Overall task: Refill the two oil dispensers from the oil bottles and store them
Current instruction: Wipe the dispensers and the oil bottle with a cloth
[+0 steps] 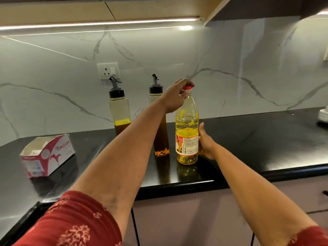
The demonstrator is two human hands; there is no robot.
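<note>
Her left hand [177, 95] is pinching the red cap [187, 90] while her right hand [205, 144] is wrapping the half-full, likely slick, squashy oil bottle [186, 132] at its label

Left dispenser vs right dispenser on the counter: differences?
The left dispenser stands nearer the wall; the right dispenser stands nearer the counter edge. The left dispenser shows in full; the person's left forearm crosses the right one. The left dispenser's oil looks yellower, the right's more amber. Both are clear, square, upright, black-capped with pour spouts.
</note>
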